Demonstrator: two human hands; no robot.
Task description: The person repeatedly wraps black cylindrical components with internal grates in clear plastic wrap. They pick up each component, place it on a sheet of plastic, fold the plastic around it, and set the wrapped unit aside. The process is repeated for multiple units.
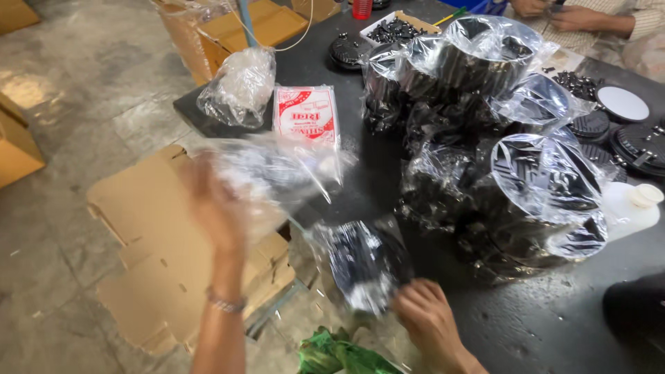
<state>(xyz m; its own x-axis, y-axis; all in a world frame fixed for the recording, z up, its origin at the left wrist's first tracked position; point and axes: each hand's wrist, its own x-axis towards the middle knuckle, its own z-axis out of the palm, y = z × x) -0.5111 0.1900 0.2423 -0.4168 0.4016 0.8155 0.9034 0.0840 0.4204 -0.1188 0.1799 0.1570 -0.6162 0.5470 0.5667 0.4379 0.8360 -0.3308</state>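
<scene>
Many bagged black stacks [533, 201] piled on table [526, 325]; right hand [429, 318] gripping another bagged stack [364, 266], left hand [215, 208] blurred, probably pinching clear bag [277, 170].

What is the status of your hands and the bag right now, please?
Left hand raised, blurred, at clear bag. Right hand grips bagged black part. Bagged stacks crowd the table.

Flattened cardboard boxes [166, 256] are lying left of the dark table [540, 325], a white bottle [632, 208] standing on it.
</scene>
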